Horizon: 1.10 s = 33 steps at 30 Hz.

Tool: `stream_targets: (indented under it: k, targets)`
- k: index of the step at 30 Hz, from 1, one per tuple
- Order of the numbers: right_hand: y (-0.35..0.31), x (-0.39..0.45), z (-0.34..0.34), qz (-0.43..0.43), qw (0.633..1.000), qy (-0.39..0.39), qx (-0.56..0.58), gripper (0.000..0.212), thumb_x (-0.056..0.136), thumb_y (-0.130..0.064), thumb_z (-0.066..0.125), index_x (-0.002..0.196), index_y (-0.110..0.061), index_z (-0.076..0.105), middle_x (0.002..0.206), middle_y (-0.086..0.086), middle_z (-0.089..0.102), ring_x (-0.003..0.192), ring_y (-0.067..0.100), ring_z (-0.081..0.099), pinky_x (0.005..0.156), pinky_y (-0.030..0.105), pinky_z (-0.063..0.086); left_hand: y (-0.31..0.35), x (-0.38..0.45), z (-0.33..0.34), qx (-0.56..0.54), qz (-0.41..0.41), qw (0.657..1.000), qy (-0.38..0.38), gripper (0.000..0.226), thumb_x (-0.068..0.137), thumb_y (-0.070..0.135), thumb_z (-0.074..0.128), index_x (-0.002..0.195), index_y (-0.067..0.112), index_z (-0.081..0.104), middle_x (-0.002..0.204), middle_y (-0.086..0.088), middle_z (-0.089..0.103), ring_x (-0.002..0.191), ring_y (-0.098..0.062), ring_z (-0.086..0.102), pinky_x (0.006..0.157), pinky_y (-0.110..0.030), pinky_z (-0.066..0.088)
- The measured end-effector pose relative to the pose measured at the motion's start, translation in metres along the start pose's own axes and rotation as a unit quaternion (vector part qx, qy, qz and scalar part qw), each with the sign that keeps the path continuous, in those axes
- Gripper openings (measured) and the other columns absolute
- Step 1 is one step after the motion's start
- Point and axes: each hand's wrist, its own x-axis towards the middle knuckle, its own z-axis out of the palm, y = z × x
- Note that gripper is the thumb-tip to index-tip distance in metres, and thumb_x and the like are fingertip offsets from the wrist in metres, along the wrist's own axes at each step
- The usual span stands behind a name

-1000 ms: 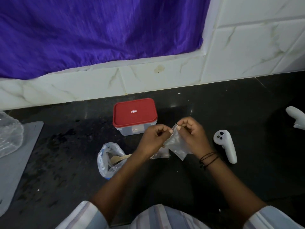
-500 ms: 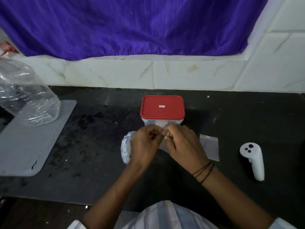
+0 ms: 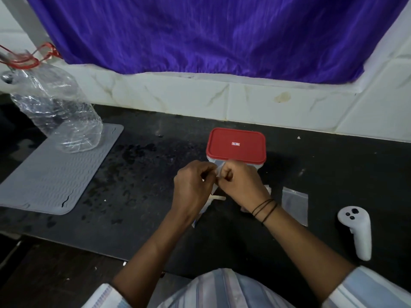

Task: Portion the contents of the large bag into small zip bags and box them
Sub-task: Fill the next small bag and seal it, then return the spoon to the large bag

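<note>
Left hand (image 3: 193, 187) and right hand (image 3: 241, 185) both pinching one small zip bag (image 3: 219, 169) at 6 o'clock of the red-lidded box (image 3: 236, 145), spare bag (image 3: 295, 203) at 4 o'clock.

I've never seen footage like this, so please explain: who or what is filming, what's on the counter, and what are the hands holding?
No machine here: a person wears a camera on the head, looking down at their own bare hands. The left hand and right hand meet in front of a box with a red lid, which is closed. Together they pinch the top of a small clear zip bag, mostly hidden by the fingers. On the dark counter lie a spare zip bag, a white controller and a grey mat with a crumpled clear bottle on it. A wooden stick and part of a larger bag peek out under the hands.
</note>
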Motion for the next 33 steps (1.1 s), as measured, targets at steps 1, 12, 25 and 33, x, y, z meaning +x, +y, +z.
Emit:
stream_targets:
  k: [1, 12, 25, 33]
  targets:
    - [-0.002, 0.001, 0.000, 0.001, 1.000, -0.002, 0.025, 0.016, 0.084, -0.016, 0.069, 0.077, -0.017, 0.055, 0.065, -0.010, 0.057, 0.061, 0.006, 0.057, 0.059, 0.032, 0.051, 0.000, 0.001, -0.001, -0.015, -0.008, 1.000, -0.005, 0.011, 0.089, 0.011, 0.071, 0.091, 0.018, 0.078, 0.083, 0.009, 0.072, 0.075, -0.004, 0.065, 0.068, -0.022, 0.053]
    - [-0.022, 0.012, -0.006, 0.097, 0.974, -0.101, -0.178, 0.036, 0.098, -0.040, 0.042, 0.080, -0.015, 0.061, 0.077, 0.002, 0.061, 0.067, 0.017, 0.058, 0.056, 0.030, 0.043, -0.005, 0.004, 0.006, 0.130, 0.078, 0.988, 0.020, 0.014, 0.084, 0.003, 0.062, 0.076, 0.008, 0.071, 0.071, -0.003, 0.060, 0.062, -0.017, 0.054, 0.051, -0.042, 0.048]
    - [-0.033, 0.020, -0.029, 0.011, 0.963, -0.267, 0.028, 0.029, 0.090, -0.006, 0.050, 0.113, -0.020, 0.062, 0.072, -0.007, 0.059, 0.069, 0.016, 0.062, 0.069, 0.038, 0.054, -0.028, 0.001, -0.025, -0.110, 0.083, 0.981, -0.133, 0.089, 0.066, 0.057, 0.080, 0.142, 0.026, 0.044, 0.138, 0.016, 0.051, 0.128, -0.004, 0.050, 0.103, -0.024, 0.043]
    - [-0.031, 0.027, -0.011, 0.008, 0.939, -0.342, 0.048, 0.033, 0.087, -0.003, 0.043, 0.070, -0.026, 0.059, 0.068, 0.002, 0.049, 0.064, 0.019, 0.047, 0.063, 0.036, 0.037, -0.038, -0.005, -0.018, -0.074, 0.088, 0.984, -0.133, 0.059, 0.078, 0.047, 0.078, 0.124, 0.018, 0.056, 0.115, 0.009, 0.064, 0.103, -0.008, 0.064, 0.084, -0.034, 0.055]
